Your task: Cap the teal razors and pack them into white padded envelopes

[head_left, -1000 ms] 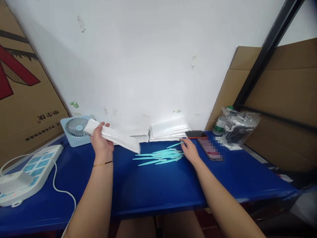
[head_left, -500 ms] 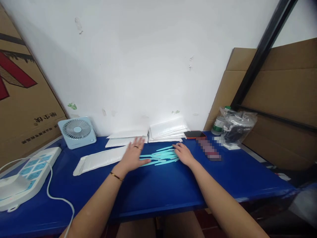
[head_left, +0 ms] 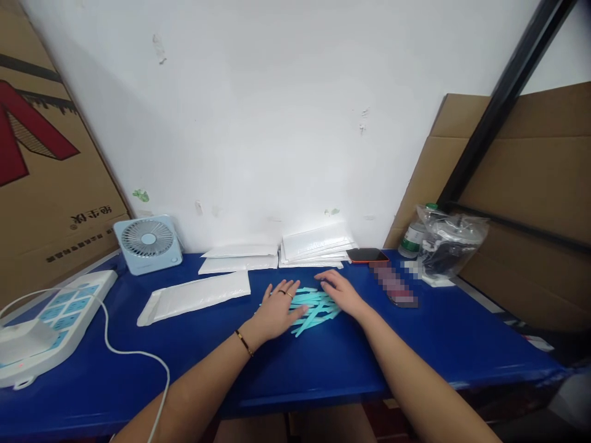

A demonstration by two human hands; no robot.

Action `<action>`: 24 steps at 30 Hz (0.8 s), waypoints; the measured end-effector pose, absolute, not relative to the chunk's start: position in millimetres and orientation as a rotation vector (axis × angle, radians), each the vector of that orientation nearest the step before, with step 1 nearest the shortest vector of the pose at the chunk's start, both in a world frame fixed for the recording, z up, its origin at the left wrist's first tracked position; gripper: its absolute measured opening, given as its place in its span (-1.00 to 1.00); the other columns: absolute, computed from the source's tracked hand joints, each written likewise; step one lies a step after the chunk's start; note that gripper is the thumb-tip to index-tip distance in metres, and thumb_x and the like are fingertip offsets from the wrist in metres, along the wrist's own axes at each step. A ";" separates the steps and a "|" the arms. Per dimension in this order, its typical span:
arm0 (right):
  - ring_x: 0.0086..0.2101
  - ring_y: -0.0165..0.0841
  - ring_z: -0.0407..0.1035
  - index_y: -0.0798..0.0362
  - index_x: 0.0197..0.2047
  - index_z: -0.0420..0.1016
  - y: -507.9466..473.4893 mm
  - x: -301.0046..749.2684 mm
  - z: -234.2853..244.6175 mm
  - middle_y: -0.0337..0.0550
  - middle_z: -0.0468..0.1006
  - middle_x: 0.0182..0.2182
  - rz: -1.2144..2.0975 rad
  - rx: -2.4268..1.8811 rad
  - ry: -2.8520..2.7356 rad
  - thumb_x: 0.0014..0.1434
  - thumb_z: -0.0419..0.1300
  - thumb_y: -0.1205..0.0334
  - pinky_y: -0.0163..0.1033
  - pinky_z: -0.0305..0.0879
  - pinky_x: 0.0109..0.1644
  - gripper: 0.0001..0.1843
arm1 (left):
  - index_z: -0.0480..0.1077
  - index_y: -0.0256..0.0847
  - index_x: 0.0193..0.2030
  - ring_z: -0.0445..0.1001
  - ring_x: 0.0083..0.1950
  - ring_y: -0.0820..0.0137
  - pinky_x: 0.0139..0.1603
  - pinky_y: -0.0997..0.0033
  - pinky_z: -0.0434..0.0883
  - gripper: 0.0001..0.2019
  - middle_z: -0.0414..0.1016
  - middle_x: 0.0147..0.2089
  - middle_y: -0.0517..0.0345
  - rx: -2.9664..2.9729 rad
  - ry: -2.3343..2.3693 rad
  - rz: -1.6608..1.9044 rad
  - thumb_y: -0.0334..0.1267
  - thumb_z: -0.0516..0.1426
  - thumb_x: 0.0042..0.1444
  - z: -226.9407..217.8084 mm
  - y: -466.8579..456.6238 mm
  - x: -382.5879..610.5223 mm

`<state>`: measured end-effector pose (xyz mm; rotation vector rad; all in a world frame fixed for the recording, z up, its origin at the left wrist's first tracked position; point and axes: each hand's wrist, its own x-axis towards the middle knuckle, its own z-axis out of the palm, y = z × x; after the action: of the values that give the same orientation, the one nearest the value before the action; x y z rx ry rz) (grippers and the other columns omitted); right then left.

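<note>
A loose pile of several flat turquoise sticks [head_left: 318, 309] lies crisscrossed on the blue table [head_left: 295, 363]. My left hand [head_left: 277, 309] rests flat over the pile's left part, fingers stretched out and thumb apart, hiding some stick ends. At the right side of the pile, my right hand [head_left: 340, 289] touches the sticks, its fingers extended and slightly bent. Neither hand is closed around a stick. Left of my left hand lies a single white padded envelope [head_left: 198, 296].
Stacks of white envelopes [head_left: 318, 241] lie along the wall, beside a phone [head_left: 368, 255]. A small blue fan [head_left: 148, 244] and a power strip [head_left: 69, 314] with a white cable stand left. A bottle [head_left: 410, 240] and a plastic-wrapped dark item [head_left: 446, 249] sit at right.
My left hand has moved right and toward me, onto the sticks. The pile is bunched closer together, with some sticks turned askew. My right hand stays by its right side.
</note>
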<state>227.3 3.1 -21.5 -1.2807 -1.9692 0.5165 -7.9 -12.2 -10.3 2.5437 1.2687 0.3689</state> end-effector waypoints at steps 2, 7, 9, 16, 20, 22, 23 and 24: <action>-0.22 -0.30 0.35 0.06 -0.20 0.52 15.3 229.1 -15.9 -0.09 0.44 -0.24 0.439 -1.408 -1.940 0.11 0.10 0.21 -0.20 0.26 -0.08 -0.76 | 0.20 -0.16 0.19 0.26 0.19 0.20 0.14 0.20 0.20 -0.52 0.32 0.16 -0.05 2.475 1.386 0.450 0.00 -0.12 0.22 -4.9 7.5 -9.5; -0.38 -0.36 0.32 0.07 -0.46 0.55 42.5 216.2 -14.6 -0.14 0.44 -0.36 0.513 -1.513 -2.110 -0.12 0.31 0.12 -0.29 0.23 -0.30 -0.80 | 0.44 -0.18 -0.32 0.45 -0.22 0.33 -0.27 0.45 0.32 -0.83 0.50 -0.26 0.12 2.374 1.394 0.325 -0.15 0.14 -0.01 -8.5 51.1 -10.4; -0.45 -0.41 0.29 0.09 -0.47 0.54 48.5 213.1 -19.8 -0.17 0.45 -0.42 0.625 -1.471 -2.109 -0.11 0.30 0.10 -0.34 0.19 -0.39 -0.79 | 0.43 -0.17 -0.38 0.44 -0.33 0.39 -0.39 0.48 0.27 -0.87 0.50 -0.36 0.18 2.335 1.376 0.340 -0.18 0.13 0.00 -14.0 58.1 -10.5; -0.55 -0.47 0.19 0.10 -0.44 0.48 58.1 245.7 -31.5 -0.28 0.40 -0.58 0.823 -1.469 -1.975 -0.03 0.23 0.06 -0.36 0.09 -0.47 -0.75 | 0.44 -0.16 -0.37 0.43 -0.37 0.42 -0.40 0.49 0.25 -0.88 0.49 -0.41 0.20 2.247 1.401 0.487 -0.21 0.11 0.03 -25.1 73.1 -16.0; -0.47 -0.43 0.23 0.09 -0.38 0.50 49.1 261.7 -21.9 -0.22 0.43 -0.45 0.654 -1.491 -1.956 -0.01 0.22 0.02 -0.32 0.15 -0.38 -0.72 | 0.46 -0.15 -0.25 0.44 -0.20 0.35 -0.24 0.44 0.31 -0.80 0.49 -0.23 0.14 2.299 1.446 0.603 -0.14 0.17 -0.01 -21.3 72.9 -16.4; -0.42 -0.41 0.26 0.07 -0.38 0.51 40.8 263.1 -15.8 -0.20 0.43 -0.38 0.635 -1.442 -2.022 -0.01 0.23 0.03 -0.31 0.18 -0.33 -0.73 | 0.45 -0.14 -0.20 0.43 -0.15 0.33 -0.20 0.42 0.31 -0.74 0.47 -0.17 0.12 2.337 1.435 0.678 -0.08 0.17 -0.01 -17.1 66.7 -14.5; -0.41 -0.41 0.26 0.07 -0.39 0.52 36.7 262.6 -13.3 -0.19 0.42 -0.38 0.675 -1.422 -2.071 -0.02 0.24 0.03 -0.31 0.19 -0.33 -0.74 | 0.45 -0.14 -0.21 0.43 -0.16 0.33 -0.22 0.42 0.31 -0.72 0.47 -0.18 0.12 2.347 1.401 0.682 -0.04 0.15 0.01 -14.9 62.6 -13.1; -0.41 -0.41 0.27 0.07 -0.40 0.53 33.1 261.4 -11.3 -0.20 0.41 -0.38 0.734 -1.410 -2.119 -0.05 0.26 0.03 -0.32 0.19 -0.34 -0.74 | 0.45 -0.14 -0.23 0.43 -0.20 0.34 -0.25 0.43 0.31 -0.72 0.47 -0.21 0.13 2.352 1.346 0.665 -0.01 0.12 0.03 -12.8 58.0 -11.2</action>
<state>261.4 33.1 -11.3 -1.4105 -2.1192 0.7344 -11.2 58.0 -12.8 2.3516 1.3462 0.6650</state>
